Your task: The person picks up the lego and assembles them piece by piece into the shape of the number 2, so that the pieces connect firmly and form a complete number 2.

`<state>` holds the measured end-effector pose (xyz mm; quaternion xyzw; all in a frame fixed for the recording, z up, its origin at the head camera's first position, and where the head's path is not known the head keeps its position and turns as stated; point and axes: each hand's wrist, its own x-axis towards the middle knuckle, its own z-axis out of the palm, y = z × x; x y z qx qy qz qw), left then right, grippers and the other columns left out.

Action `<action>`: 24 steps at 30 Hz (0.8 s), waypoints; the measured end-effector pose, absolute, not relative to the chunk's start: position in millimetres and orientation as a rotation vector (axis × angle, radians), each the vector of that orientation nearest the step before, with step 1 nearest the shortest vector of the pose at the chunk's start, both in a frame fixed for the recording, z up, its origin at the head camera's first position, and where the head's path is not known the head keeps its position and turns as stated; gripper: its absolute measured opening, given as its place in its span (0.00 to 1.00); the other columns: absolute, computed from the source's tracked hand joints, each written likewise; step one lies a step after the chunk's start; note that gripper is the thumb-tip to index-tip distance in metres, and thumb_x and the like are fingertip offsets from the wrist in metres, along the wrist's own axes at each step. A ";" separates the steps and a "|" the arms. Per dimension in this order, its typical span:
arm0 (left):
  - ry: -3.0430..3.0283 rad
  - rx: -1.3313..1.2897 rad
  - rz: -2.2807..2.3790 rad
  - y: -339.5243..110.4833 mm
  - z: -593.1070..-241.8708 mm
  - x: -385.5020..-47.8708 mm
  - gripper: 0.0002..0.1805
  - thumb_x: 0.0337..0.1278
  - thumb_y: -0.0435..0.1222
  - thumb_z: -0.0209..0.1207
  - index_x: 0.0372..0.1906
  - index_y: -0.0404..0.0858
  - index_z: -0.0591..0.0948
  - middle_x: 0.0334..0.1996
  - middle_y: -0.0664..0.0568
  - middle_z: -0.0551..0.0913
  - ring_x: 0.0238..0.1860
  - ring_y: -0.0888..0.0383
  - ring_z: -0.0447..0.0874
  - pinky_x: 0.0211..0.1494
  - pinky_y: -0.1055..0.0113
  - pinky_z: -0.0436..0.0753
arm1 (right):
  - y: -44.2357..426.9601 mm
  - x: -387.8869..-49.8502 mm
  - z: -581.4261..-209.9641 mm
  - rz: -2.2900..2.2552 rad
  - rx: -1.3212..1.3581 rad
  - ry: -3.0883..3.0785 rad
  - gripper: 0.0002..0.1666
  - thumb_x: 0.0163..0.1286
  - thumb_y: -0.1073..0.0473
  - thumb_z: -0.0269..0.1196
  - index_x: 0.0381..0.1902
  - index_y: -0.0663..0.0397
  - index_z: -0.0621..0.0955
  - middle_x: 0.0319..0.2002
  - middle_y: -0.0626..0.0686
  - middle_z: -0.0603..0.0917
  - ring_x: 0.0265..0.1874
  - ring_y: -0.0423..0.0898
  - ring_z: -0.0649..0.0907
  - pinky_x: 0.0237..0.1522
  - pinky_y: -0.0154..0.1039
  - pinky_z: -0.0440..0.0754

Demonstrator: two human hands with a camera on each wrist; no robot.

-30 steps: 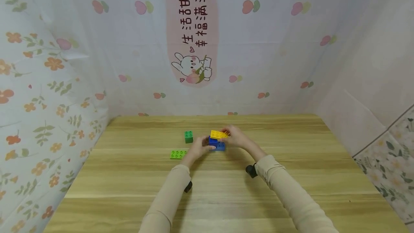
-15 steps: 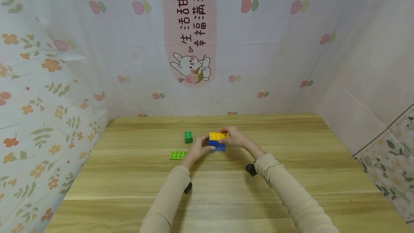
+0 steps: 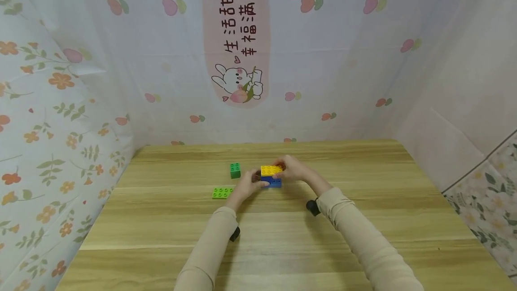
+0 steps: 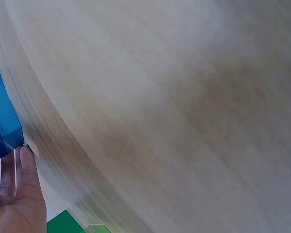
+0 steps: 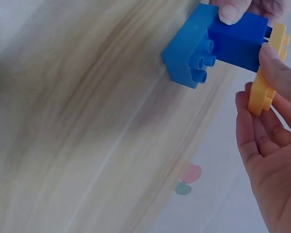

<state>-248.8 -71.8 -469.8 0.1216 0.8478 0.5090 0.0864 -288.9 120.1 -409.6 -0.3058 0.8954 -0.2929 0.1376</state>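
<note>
My right hand (image 3: 295,169) pinches a yellow toy building brick (image 5: 264,87) between thumb and fingers. The yellow brick lies over a dark blue brick (image 5: 237,41), one end overhanging, and dark blue studs show in the gap between them in the right wrist view. Under the dark blue brick is a longer, lighter blue brick (image 5: 186,48) with several bare studs. From the left, my left hand (image 3: 247,185) grips the blue bricks, its thumb on their near side. In the left wrist view, fingers touch the end of a blue brick (image 4: 5,116).
A dark green brick (image 3: 235,170) stands behind and left of my left hand. Nearer, a flat lime green brick (image 3: 221,193) lies beside the left wrist, partly covered by it. The wooden table (image 3: 266,246) meets a patterned cloth (image 3: 339,66) at the back.
The yellow brick has come down and slightly left, from tilted to level over the dark blue brick. My left hand stays on the blue bricks.
</note>
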 end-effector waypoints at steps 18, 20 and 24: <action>2.540 0.400 1.546 -69.1 -470.0 -250.5 0.22 0.61 0.30 0.62 0.58 0.26 0.75 0.52 0.36 0.80 0.55 0.42 0.79 0.62 0.52 0.77 | 114.6 -296.3 -392.0 -0.639 -0.953 2.537 0.15 0.59 0.64 0.71 0.41 0.69 0.82 0.36 0.57 0.84 0.31 0.44 0.77 0.40 0.38 0.80; 2.536 0.396 1.549 -69.1 -470.3 -250.7 0.22 0.62 0.30 0.62 0.59 0.26 0.75 0.53 0.36 0.80 0.56 0.42 0.78 0.63 0.52 0.77 | 115.4 -295.8 -394.4 -0.658 -0.944 2.543 0.15 0.59 0.64 0.71 0.41 0.68 0.81 0.36 0.56 0.84 0.31 0.43 0.76 0.38 0.36 0.79; 2.535 0.399 1.554 -69.7 -471.5 -250.7 0.22 0.62 0.29 0.61 0.59 0.26 0.74 0.53 0.36 0.79 0.57 0.41 0.78 0.64 0.51 0.76 | 120.9 -292.0 -410.1 -0.880 -0.871 2.525 0.17 0.61 0.65 0.70 0.44 0.70 0.81 0.38 0.58 0.83 0.32 0.44 0.76 0.37 0.35 0.77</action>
